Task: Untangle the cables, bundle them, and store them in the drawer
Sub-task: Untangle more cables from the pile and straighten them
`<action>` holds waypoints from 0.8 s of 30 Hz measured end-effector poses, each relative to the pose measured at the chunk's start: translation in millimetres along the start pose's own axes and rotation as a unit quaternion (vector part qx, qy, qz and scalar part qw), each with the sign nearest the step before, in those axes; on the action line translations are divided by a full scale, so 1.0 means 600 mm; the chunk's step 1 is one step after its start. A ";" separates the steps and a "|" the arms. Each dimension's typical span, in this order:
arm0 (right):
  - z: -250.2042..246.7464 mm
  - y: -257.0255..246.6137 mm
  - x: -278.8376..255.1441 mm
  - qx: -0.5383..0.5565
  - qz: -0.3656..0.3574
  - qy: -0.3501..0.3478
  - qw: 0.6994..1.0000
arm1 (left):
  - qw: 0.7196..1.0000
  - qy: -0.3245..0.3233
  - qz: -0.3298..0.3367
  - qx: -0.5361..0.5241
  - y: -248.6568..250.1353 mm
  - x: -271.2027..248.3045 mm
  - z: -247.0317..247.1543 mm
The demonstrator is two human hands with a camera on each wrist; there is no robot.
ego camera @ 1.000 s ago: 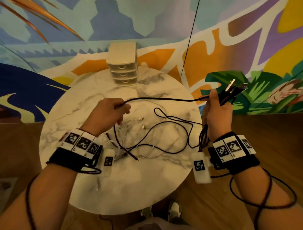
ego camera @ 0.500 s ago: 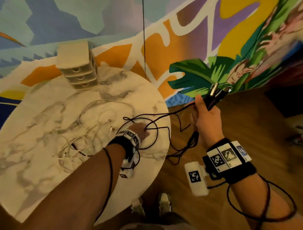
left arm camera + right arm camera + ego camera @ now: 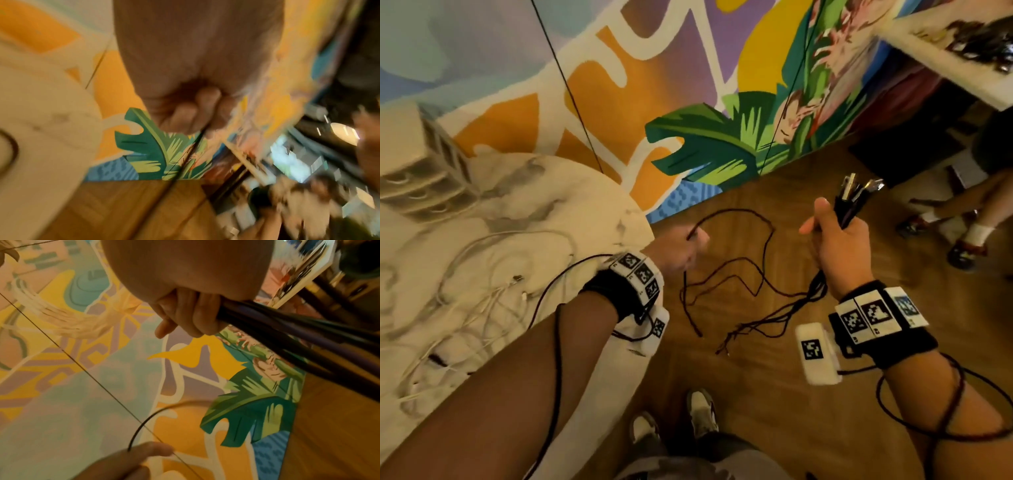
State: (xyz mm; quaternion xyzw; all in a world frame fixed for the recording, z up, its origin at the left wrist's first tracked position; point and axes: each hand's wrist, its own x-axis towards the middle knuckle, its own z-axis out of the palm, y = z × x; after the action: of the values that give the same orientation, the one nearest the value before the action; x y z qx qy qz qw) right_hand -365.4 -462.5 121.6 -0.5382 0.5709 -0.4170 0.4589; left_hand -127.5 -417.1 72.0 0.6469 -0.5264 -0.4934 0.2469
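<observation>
My right hand [image 3: 825,226] grips a bunch of black cables [image 3: 743,270] just below their plugs [image 3: 856,190], held up over the wooden floor. The right wrist view shows its fingers [image 3: 191,316] curled round the thick black strands [image 3: 298,339]. The rest of these cables hangs in loose loops between my hands. My left hand [image 3: 695,241] is just past the table edge and pinches one black strand; its curled fingers [image 3: 195,112] show blurred in the left wrist view. White cables [image 3: 482,294] lie tangled on the marble table [image 3: 585,212]. The small drawer unit [image 3: 417,164] stands at the table's far left.
A painted mural wall [image 3: 688,85] runs behind the table. Another person's legs and shoes [image 3: 962,240] are at the right, under a white table [image 3: 945,58]. My own shoes [image 3: 698,411] stand on the wooden floor [image 3: 756,377] below the hanging cables.
My left hand has moved right, off the table, drawing the black cables clear of the white ones. The black loops now hang over the floor. My view has swung right.
</observation>
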 end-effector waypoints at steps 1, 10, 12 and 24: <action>-0.012 0.005 0.002 -0.014 0.000 0.006 1.000 | 0.997 0.072 0.015 -0.024 0.005 0.011 -0.006; -0.091 0.025 0.004 -0.107 0.006 0.018 0.994 | 0.989 0.125 -0.006 0.077 -0.045 0.064 0.007; -0.099 0.022 0.006 -0.115 -0.004 0.021 0.993 | 0.992 0.100 -0.035 0.070 -0.069 0.068 0.012; -0.092 0.017 0.008 -0.007 0.009 -0.055 0.998 | 0.985 -0.034 -0.004 0.167 0.025 0.046 0.077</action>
State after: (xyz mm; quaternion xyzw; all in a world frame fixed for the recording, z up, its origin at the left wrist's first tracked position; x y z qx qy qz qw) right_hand -421.6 -467.5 124.1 -0.5580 0.5524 -0.3784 0.4902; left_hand -176.8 -438.3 56.0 0.6640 -0.6068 -0.4214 0.1154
